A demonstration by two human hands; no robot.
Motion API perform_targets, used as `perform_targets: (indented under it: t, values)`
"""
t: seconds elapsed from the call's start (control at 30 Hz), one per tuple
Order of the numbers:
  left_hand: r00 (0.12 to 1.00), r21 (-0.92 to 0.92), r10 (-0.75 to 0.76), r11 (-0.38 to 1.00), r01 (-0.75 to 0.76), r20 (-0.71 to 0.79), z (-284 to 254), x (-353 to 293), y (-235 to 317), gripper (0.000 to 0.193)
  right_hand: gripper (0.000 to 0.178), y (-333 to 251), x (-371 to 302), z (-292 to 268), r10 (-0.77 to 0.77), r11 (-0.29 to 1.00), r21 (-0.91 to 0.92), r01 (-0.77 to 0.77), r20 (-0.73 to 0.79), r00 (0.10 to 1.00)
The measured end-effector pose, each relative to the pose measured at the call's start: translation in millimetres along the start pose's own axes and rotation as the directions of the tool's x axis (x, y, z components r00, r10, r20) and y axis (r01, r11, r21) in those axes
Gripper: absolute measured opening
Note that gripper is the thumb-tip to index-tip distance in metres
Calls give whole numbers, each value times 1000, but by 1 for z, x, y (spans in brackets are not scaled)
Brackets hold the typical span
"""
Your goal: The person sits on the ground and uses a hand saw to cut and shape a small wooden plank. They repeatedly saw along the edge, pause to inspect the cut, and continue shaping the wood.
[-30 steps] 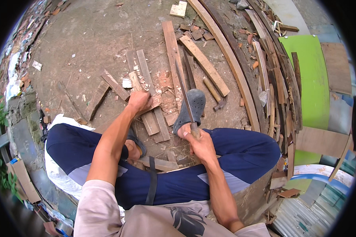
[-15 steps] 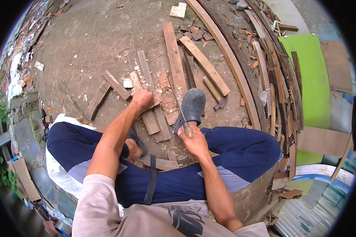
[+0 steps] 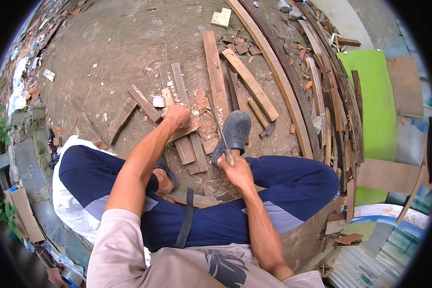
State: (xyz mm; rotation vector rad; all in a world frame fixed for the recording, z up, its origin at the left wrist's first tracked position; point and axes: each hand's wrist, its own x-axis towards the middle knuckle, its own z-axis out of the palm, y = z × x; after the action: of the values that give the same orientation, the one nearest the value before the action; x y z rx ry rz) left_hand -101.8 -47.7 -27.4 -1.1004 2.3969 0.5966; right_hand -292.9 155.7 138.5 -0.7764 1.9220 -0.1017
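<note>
My left hand (image 3: 178, 116) is closed around a light wood piece (image 3: 167, 97), whose pale end sticks out beyond the fist; the rest is hidden. Below the fist lie short boards (image 3: 185, 150) and a crosswise wooden block. My right hand (image 3: 237, 173) grips the wooden handle of a long-bladed knife (image 3: 217, 117). Its thin dark blade shows nearly edge-on, pointing away and slightly left, beside my right clog (image 3: 237, 130). The blade tip is to the right of the left fist, apart from it. Pale wood chips (image 3: 207, 109) lie around.
A claw hammer (image 3: 258, 114) lies right of the clog. Boards (image 3: 216, 72) and long beams (image 3: 273, 62) stretch away beyond. A scrap wood pile and a green panel (image 3: 369, 96) stand at right. A block wall (image 3: 29, 144) runs along the left.
The view has shifted slightly, so the ground things appear a little lower. Both hands keep their grips and stay in nearly the same place.
</note>
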Motion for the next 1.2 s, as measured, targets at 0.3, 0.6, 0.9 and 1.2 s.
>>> perform_targets:
  t: [0.3,0.6,0.9,1.2]
  values:
    - [942,-351,-195,932,91,-274,31,-30,12,27,48,20,16,14,-28,996,78,32,-50,998]
    - [906,-421,-323,887,189,-273,45,-25,15,28,50,9,10,12,-43,996,76,47,-42,998]
    - [825,-887,-560,414,202,-74,56,-22,4,47,53,3,12,11,-57,996,60,59,-44,997]
    - [832,-241,-380,922,303,-404,93,-111,-5,110,46,35,32,44,-96,991,-103,87,-90,991]
